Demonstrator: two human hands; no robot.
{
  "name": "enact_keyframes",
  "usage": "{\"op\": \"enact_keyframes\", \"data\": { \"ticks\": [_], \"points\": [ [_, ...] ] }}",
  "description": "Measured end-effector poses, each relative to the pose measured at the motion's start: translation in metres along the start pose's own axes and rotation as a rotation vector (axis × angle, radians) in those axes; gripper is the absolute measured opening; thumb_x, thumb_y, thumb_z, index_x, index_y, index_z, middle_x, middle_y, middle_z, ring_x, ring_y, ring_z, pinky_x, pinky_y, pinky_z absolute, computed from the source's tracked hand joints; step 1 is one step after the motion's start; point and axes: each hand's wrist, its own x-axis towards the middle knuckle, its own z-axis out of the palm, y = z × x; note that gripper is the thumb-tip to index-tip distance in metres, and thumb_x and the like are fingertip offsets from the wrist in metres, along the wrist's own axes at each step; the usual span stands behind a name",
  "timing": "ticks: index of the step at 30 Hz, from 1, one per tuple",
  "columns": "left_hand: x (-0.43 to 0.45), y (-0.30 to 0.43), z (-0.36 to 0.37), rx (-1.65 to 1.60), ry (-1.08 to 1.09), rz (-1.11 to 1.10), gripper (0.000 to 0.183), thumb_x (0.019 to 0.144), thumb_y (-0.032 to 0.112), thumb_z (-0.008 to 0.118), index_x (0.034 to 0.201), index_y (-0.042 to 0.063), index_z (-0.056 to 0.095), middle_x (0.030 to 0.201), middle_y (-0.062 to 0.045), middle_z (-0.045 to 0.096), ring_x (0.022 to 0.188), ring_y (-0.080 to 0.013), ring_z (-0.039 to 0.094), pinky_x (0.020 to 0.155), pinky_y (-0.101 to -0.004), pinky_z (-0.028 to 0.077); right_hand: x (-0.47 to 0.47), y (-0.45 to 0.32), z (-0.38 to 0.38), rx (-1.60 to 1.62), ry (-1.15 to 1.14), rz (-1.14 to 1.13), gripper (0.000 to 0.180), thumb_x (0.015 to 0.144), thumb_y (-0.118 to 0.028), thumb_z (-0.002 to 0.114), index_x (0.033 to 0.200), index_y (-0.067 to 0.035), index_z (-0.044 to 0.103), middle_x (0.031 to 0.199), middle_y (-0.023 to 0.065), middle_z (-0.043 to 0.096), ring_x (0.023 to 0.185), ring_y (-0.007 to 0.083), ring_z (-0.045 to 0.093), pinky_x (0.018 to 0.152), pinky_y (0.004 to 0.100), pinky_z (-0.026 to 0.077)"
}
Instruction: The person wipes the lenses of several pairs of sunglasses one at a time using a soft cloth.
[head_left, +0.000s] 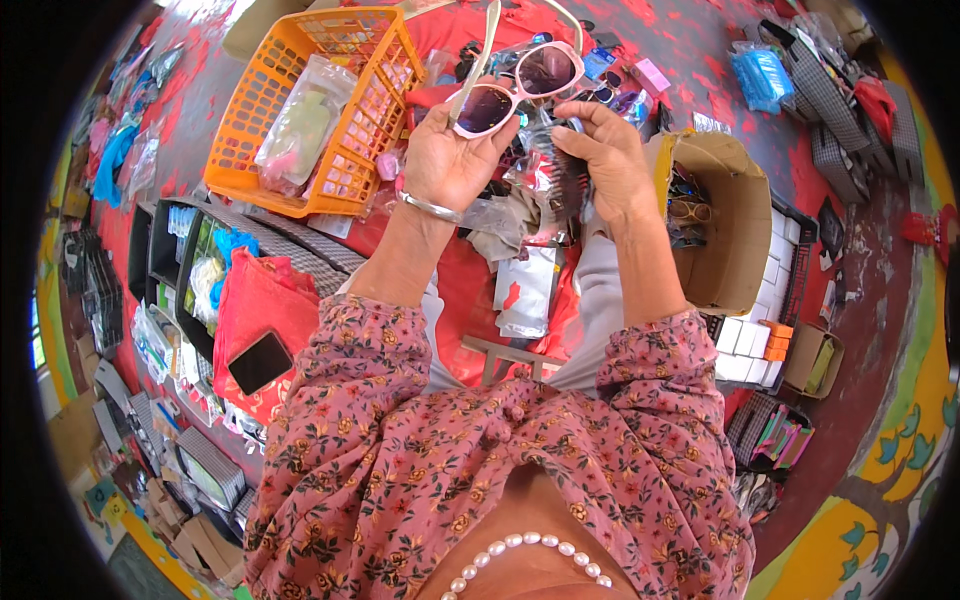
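Note:
My left hand (452, 159) grips a pair of sunglasses (486, 111) by the rim of one dark lens. The frame is pale pink-white and its temples stand unfolded, pointing away from me. In my right hand (613, 163), pinched between thumb and fingers, is a dark toothed item (568, 178), perhaps a comb or hair clip; blur hides its exact kind. Its fingertips are close to the sunglasses' other lens. Below both hands lies a pile of small goods on red sheeting, including a crumpled grey cloth (501, 231) and a silvery plastic packet (526, 289).
An orange plastic basket (341, 112) with bagged items stands at left. To the right is an open cardboard box (731, 217) holding sunglasses, beside a crate of white boxes (750, 337). A phone (260, 363) rests on red cloth (262, 300) at left. A pink box (651, 76) lies beyond the pile.

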Motion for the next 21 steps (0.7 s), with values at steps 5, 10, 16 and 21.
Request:
{"op": "enact_keyframes", "data": {
  "ticks": [5,10,16,21],
  "points": [
    [-0.004,-0.019,0.014,0.027,-0.034,-0.034,0.036,0.091,0.015,0.037,0.116,-0.007,0.049,0.116,-0.018,0.056,0.109,-0.0285,0.054,0.094,-0.0387,0.045,0.006,0.001,0.003,-0.253,0.127,-0.278,0.024,0.072,0.001,0.064,0.095,0.004,0.054,0.08,0.0061,0.061,0.069,0.0116,0.057,0.063,0.023,0.046],
    [-0.01,-0.034,0.02,0.233,0.012,-0.023,0.043,0.092,0.018,0.039,0.128,-0.006,0.04,0.13,-0.019,0.045,0.121,-0.0257,0.044,0.104,-0.0372,0.034,-0.002,-0.005,0.012,-0.657,0.302,-0.476,0.022,0.071,-0.007,0.064,0.089,0.002,0.058,0.08,0.0187,0.064,0.074,0.0304,0.063,0.068,0.0362,0.048],
    [-0.013,-0.04,0.019,0.457,-0.108,0.003,0.047,0.084,0.01,0.043,0.128,-0.006,0.039,0.126,-0.016,0.048,0.117,-0.0229,0.048,0.102,-0.0362,0.037,-0.005,-0.007,0.012,-0.806,0.39,-0.503,0.017,0.071,-0.01,0.067,0.083,0.0,0.059,0.069,0.0124,0.061,0.063,0.0241,0.058,0.062,0.0334,0.046],
    [-0.018,-0.037,0.018,0.441,-0.153,-0.051,0.048,0.077,0.0,0.042,0.124,-0.005,0.044,0.123,-0.013,0.051,0.114,-0.0208,0.049,0.099,-0.034,0.039,-0.007,-0.005,0.013,-0.811,0.322,-0.496,0.017,0.07,-0.011,0.069,0.082,-0.002,0.06,0.07,0.0098,0.061,0.062,0.0187,0.056,0.06,0.0309,0.045]
  ]
}}
